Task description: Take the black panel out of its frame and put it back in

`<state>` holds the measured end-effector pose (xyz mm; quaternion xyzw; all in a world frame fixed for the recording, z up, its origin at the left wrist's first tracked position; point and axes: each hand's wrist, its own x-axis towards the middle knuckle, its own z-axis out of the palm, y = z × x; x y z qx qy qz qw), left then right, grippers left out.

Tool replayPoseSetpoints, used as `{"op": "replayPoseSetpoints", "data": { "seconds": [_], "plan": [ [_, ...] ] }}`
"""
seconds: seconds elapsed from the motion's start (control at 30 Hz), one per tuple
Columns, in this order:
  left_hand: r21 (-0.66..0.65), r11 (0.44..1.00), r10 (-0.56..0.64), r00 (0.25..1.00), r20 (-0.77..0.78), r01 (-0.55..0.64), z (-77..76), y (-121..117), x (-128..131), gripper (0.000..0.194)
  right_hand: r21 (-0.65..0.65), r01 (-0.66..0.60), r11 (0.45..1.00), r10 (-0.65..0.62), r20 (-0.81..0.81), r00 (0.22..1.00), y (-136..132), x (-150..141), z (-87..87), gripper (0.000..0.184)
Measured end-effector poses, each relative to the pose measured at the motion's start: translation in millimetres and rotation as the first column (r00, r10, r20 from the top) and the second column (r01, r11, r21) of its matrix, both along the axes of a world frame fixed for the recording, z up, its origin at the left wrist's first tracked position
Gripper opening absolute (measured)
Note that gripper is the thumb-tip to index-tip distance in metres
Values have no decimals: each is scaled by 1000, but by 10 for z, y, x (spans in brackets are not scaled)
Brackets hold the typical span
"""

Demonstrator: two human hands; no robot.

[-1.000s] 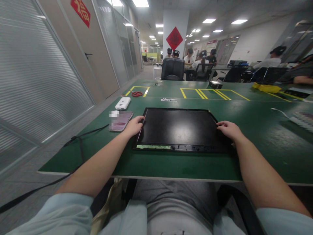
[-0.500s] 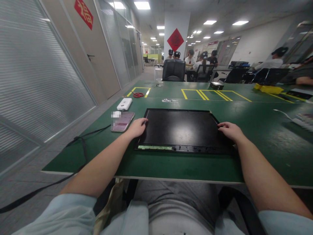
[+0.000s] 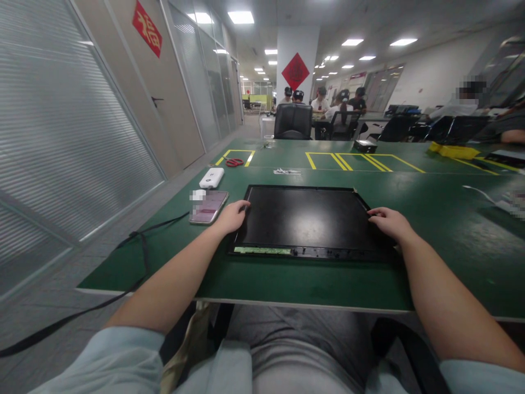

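Note:
A black display panel [image 3: 303, 216] lies flat on the green table in front of me. Along its near edge runs a strip, its left part a pale green circuit board [image 3: 262, 251]. My left hand [image 3: 233, 216] grips the panel's left edge, thumb on top and the other fingers mostly hidden. On the opposite side, my right hand [image 3: 389, 221] holds the right edge in the same way, fingers curled around the frame. A phone [image 3: 210, 208] lies just left of my left hand.
Beyond the phone are a white device [image 3: 212, 178] and red-handled scissors [image 3: 234, 162]. Small white pieces [image 3: 287, 172] lie behind the panel. Yellow tape outlines, a black box [image 3: 365, 146] and a yellow tray [image 3: 453, 150] sit farther back. A black strap [image 3: 141, 251] hangs over the left edge. People sit beyond.
The whole view has shifted slightly, with everything a little lower and to the right in the picture. Both hands stay on the panel's sides.

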<state>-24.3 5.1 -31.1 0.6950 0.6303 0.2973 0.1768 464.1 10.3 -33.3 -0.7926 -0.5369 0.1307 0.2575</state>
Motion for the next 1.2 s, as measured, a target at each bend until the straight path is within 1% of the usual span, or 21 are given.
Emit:
{"op": "replayPoseSetpoints", "data": {
  "seconds": [0.1,0.2,0.23,0.3,0.4,0.5,0.63,0.7,0.77,0.83,0.9,0.97,1.03,1.1,1.2],
  "plan": [
    [-15,999,38,993,109,-36,-45,27,-30,48,-22,-3,1000,3,-2,1000,-9,-8,8,20],
    [-31,999,29,950,310,-20,-55,41,-19,53,-26,-13,1000,13,9,1000,-10,-4,8,20],
    [-45,999,20,918,396,-3,-42,38,-4,54,-24,-17,1000,17,14,1000,-7,-1,7,20],
    [-70,997,16,829,558,28,6,18,38,57,-21,-21,1000,21,23,999,0,4,4,19],
    [-107,994,72,710,700,4,98,-24,102,57,-19,-20,1000,21,30,999,6,7,-1,18],
    [-138,989,136,644,753,-48,157,-42,135,52,-8,-16,1000,16,26,1000,8,7,-6,17],
    [-167,979,204,558,804,-119,164,-14,152,47,5,-14,1000,14,34,999,15,16,-22,17],
    [-189,971,235,488,840,-144,164,6,165,48,9,-22,1000,22,42,999,22,23,-32,18],
    [-214,965,257,400,880,-151,177,14,182,50,7,-25,1000,24,47,999,27,28,-40,20],
    [-242,962,271,312,911,-128,208,5,197,53,1,-24,1000,24,46,999,28,29,-41,21],
    [-266,960,278,247,928,-83,254,-21,210,59,-12,-26,1000,27,41,999,28,28,-38,22],
    [-274,961,277,210,938,-41,300,-55,219,65,-27,-32,999,33,32,999,27,27,-34,23],
    [-275,961,273,191,943,-18,332,-83,225,68,-37,-36,999,37,21,999,26,27,-37,25],
    [-276,961,273,183,945,-10,340,-99,225,70,-30,-36,999,37,17,999,25,30,-49,26],
    [-275,962,269,183,945,2,311,-97,209,73,-17,-40,999,40,21,999,27,36,-77,26]
  ]
}}
